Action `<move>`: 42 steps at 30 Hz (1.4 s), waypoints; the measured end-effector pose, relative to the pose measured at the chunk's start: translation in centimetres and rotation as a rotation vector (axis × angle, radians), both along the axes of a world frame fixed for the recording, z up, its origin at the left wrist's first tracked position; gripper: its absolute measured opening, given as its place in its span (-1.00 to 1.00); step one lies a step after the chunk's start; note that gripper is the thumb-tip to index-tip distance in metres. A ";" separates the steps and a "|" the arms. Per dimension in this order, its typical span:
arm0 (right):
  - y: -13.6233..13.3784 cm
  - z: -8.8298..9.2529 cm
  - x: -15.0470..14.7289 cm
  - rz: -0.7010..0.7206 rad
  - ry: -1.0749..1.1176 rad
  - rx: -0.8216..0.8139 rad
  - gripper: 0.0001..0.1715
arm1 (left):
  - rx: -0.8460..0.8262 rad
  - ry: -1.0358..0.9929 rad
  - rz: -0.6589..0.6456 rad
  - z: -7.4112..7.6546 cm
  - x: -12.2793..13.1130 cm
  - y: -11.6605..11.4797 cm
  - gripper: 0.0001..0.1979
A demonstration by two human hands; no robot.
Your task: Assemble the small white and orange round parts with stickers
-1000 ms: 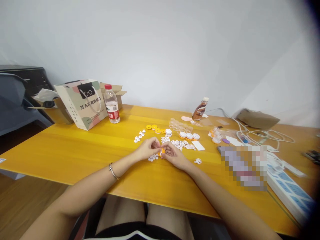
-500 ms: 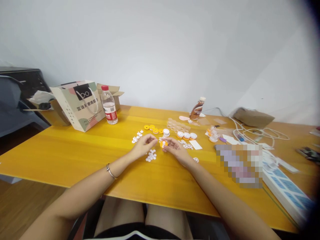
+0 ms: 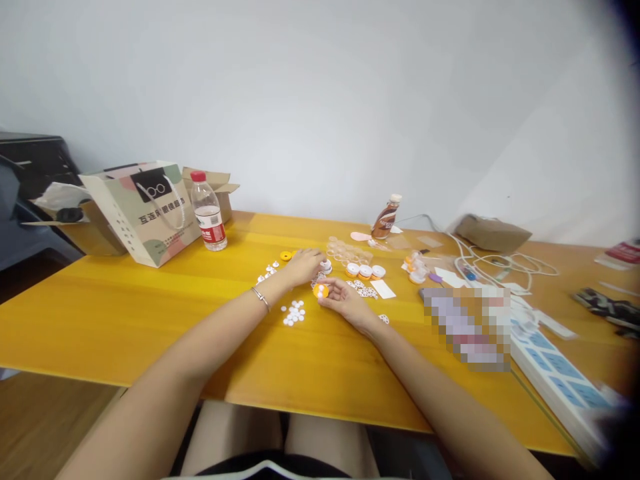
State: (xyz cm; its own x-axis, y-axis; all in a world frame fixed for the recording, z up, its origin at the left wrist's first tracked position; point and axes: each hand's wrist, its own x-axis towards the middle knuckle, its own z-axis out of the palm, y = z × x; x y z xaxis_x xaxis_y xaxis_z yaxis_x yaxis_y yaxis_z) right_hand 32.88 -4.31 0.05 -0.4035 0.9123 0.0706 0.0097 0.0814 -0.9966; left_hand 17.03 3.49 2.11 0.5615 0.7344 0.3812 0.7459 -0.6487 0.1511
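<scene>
My right hand point(image 3: 347, 303) holds a small orange round case point(image 3: 321, 291) with white inside between thumb and fingers, just above the table. My left hand point(image 3: 305, 267) reaches over the row of round pieces, back up and fingers stretched forward; its fingertips are partly hidden, and nothing shows in them. An orange disc point(image 3: 286, 256) lies left of it, and a white round piece point(image 3: 326, 266) is at its fingertips. Small white discs point(image 3: 293, 313) are scattered nearer me. White pieces with stems point(image 3: 267, 273) lie left, partly behind my wrist. White perforated discs point(image 3: 363, 289) lie beyond my right hand.
White-and-orange round cases point(image 3: 365, 271) stand in a row before a clear plastic tray point(image 3: 347, 250). A water bottle point(image 3: 209, 217) and paper bag point(image 3: 145, 213) stand left. A brown drink bottle point(image 3: 387, 217), cables point(image 3: 473, 257) and a power strip point(image 3: 555, 373) are right.
My left hand has moved away from the orange case and forward over the row of round pieces. My right hand keeps hold of the case. The view has shifted slightly.
</scene>
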 end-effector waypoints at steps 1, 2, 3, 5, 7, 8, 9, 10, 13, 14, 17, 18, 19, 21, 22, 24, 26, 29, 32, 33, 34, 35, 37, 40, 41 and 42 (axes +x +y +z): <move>0.0 0.1 0.0 0.000 -0.006 -0.002 -0.54 | -0.006 0.011 0.004 -0.1 0.3 0.3 -0.83; -0.1 0.1 0.0 -0.003 -0.010 -0.004 -0.54 | -0.014 0.016 0.008 -0.2 0.6 0.6 -0.84; -0.1 0.2 0.1 -0.003 -0.012 -0.004 -0.54 | -0.022 0.016 0.012 -0.4 0.8 0.9 -0.85; -0.1 0.2 0.1 0.000 -0.012 -0.006 -0.53 | -0.033 0.010 0.019 -0.5 1.0 1.2 -0.87; 0.0 0.2 0.1 0.005 -0.016 -0.012 -0.52 | -0.035 0.008 0.024 -0.5 1.0 1.4 -0.88; 0.0 0.2 0.1 0.008 -0.019 -0.016 -0.52 | -0.034 0.003 0.026 -0.5 1.0 1.3 -0.89; 0.0 0.2 0.1 0.008 -0.019 -0.018 -0.51 | -0.033 -0.014 0.025 -0.4 0.9 1.2 -0.89; 0.0 0.2 0.1 0.007 -0.018 -0.019 -0.51 | -0.034 -0.051 0.018 -0.4 0.8 0.9 -0.89; 0.0 0.3 0.1 -0.002 -0.011 -0.013 -0.51 | -0.089 -0.291 -0.041 -0.2 0.1 -0.6 -0.92; 0.0 0.3 0.1 -0.008 -0.009 -0.008 -0.52 | -0.140 -0.395 -0.065 -0.2 -0.3 -1.3 -0.92; -0.1 0.4 -0.2 -0.039 -0.004 0.015 -0.55 | -0.403 -0.674 -0.097 -0.3 -2.1 -3.6 -0.84; -0.1 0.4 -0.3 -0.052 0.000 0.022 -0.56 | -0.500 -0.749 -0.111 -0.3 -2.8 -4.4 -0.81; -0.1 0.4 -0.4 -0.065 0.004 0.029 -0.56 | -0.586 -0.813 -0.128 -0.3 -3.4 -5.1 -0.79; -0.2 0.4 -0.7 -0.087 0.006 0.044 -0.57 | -0.697 -0.911 -0.153 -0.4 -4.4 -6.2 -0.76; -0.3 0.4 -0.8 -0.093 0.004 0.055 -0.57 | -0.731 -0.947 -0.162 -0.4 -4.7 -6.7 -0.76; -0.4 0.4 -1.0 -0.100 -0.002 0.078 -0.58 | -0.774 -0.987 -0.181 -0.4 -5.0 -7.3 -0.74; -0.4 0.3 -1.0 -0.106 -0.006 0.093 -0.58 | -0.798 -0.986 -0.206 -0.4 -4.8 -7.7 -0.68; -0.3 0.2 -1.0 -0.125 -0.007 0.106 -0.58 | -0.768 -0.959 -0.202 -0.4 -4.2 -7.9 -0.57; -0.1 -0.1 -1.0 -0.126 -0.006 0.122 -0.58 | -0.693 -0.949 -0.181 -0.6 -3.6 -7.9 -0.55; -0.1 -0.2 -1.0 -0.122 -0.004 0.128 -0.58 | -0.662 -0.943 -0.173 -0.7 -3.4 -7.9 -0.56; -0.1 -0.3 -1.1 -0.117 -0.002 0.134 -0.58 | -0.626 -0.929 -0.164 -0.8 -3.3 -7.9 -0.57; -0.1 -0.4 -1.1 -0.112 0.000 0.141 -0.58 | -0.585 -0.902 -0.152 -0.9 -3.1 -8.0 -0.59; -0.2 -0.5 -1.3 -0.112 0.003 0.162 -0.60 | -0.498 -0.820 -0.129 -1.0 -3.0 -8.3 -0.62; -0.3 -0.5 -1.4 -0.110 -0.009 0.193 -0.62 | -0.406 -0.717 -0.115 -0.8 -2.8 -8.7 -0.66; -0.4 -0.5 -1.4 -0.105 -0.017 0.202 -0.62 | -0.385 -0.699 -0.110 -0.8 -2.7 -8.8 -0.68; -0.4 -0.4 -1.4 -0.100 -0.026 0.209 -0.63 | -0.367 -0.684 -0.103 -0.8 -2.7 -8.9 -0.69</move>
